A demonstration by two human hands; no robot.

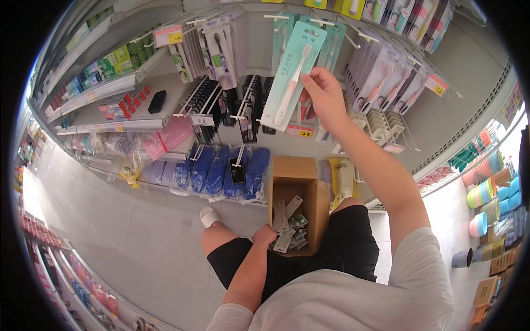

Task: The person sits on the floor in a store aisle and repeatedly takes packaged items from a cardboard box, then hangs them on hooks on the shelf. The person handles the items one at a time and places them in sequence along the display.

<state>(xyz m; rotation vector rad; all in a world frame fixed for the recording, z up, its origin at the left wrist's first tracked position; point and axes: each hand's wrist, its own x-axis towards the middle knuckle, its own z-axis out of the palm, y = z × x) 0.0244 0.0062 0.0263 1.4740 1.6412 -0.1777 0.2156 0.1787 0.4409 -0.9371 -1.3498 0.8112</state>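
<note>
Raised in front of the shelf display, my right hand (325, 97) pinches the right edge of a packaged toothbrush (292, 78) on a teal card. The card is tilted, and similar teal packs (335, 43) hang on hooks behind it. Low down, my left hand (264, 237) rests on the near left edge of an open cardboard box (295, 166); its fingertips are partly hidden by the box wall. Several small packaged items (290, 227) lie loose inside the box, which stands between my legs.
Packaged toothbrushes (379, 82) hang at the right, black packs (225, 103) at centre left. Bagged blue slippers (223, 169) stand on the bottom shelf beside the box. White metal hooks (238, 117) stick out of the display. Toothpaste boxes (120, 58) line the left shelf.
</note>
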